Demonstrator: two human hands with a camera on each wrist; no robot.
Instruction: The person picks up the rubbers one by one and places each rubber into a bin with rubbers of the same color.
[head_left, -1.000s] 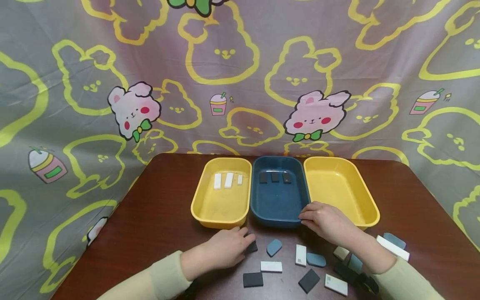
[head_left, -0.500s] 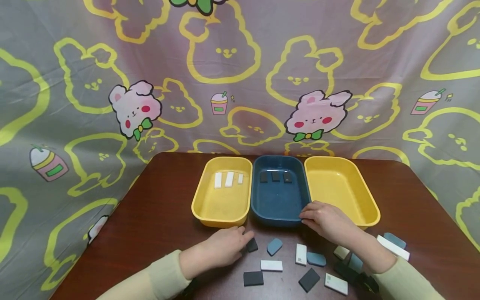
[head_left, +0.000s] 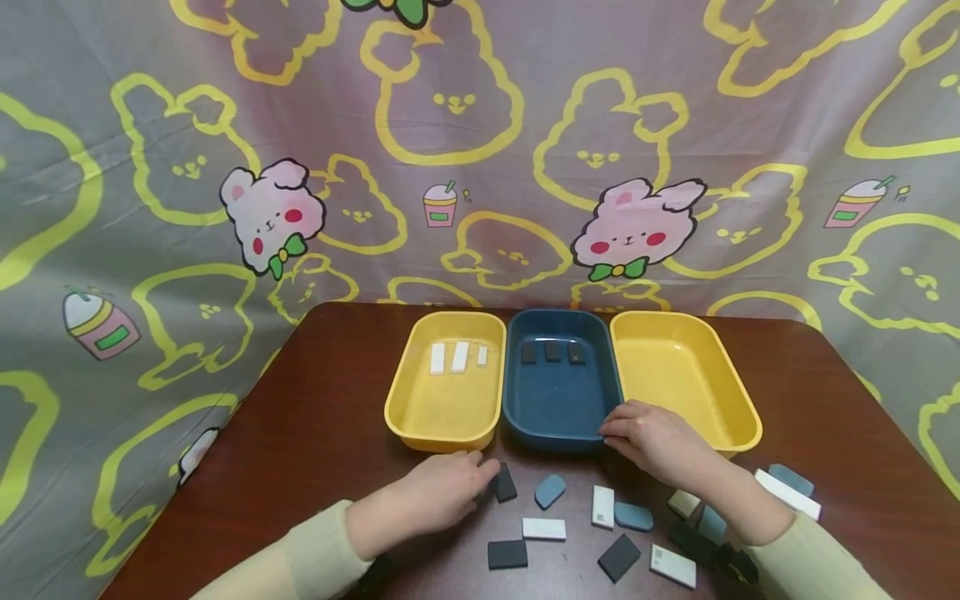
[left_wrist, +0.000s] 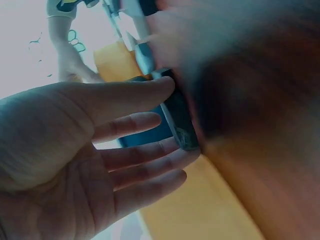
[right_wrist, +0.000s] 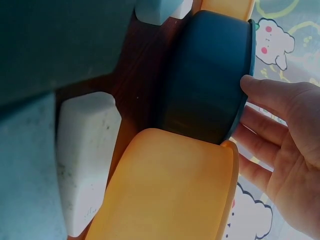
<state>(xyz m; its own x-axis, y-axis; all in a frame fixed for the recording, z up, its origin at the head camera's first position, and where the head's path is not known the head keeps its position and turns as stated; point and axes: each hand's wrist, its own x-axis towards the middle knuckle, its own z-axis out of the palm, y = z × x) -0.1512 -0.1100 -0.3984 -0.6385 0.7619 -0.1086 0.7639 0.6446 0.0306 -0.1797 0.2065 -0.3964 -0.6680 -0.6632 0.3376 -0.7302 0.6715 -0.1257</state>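
Note:
By the front of the left yellow tub (head_left: 442, 417), my left hand (head_left: 435, 498) is at the left side of a black eraser (head_left: 506, 482) lying on the table. In the left wrist view the thumb overlaps one end of this eraser (left_wrist: 177, 115) and fingertips meet its other end; the fingers are fairly straight. My right hand (head_left: 654, 442) pinches the front right rim of the blue tub (head_left: 555, 408), thumb outside, as the right wrist view of the tub (right_wrist: 205, 70) shows. Three black erasers (head_left: 552, 352) lie inside the blue tub, three white ones (head_left: 460, 357) in the left yellow tub.
A second yellow tub (head_left: 678, 375) stands at the right, against the blue one. Loose erasers cover the near table: white (head_left: 543, 529), blue (head_left: 551, 492), black (head_left: 507, 554) and several under the right forearm. A patterned cloth (head_left: 480, 150) hangs behind the table (head_left: 322, 400).
My left hand has drawn slightly left, so more of the black eraser shows; the eraser stays nearly in place. The right hand keeps its hold on the blue tub's rim.

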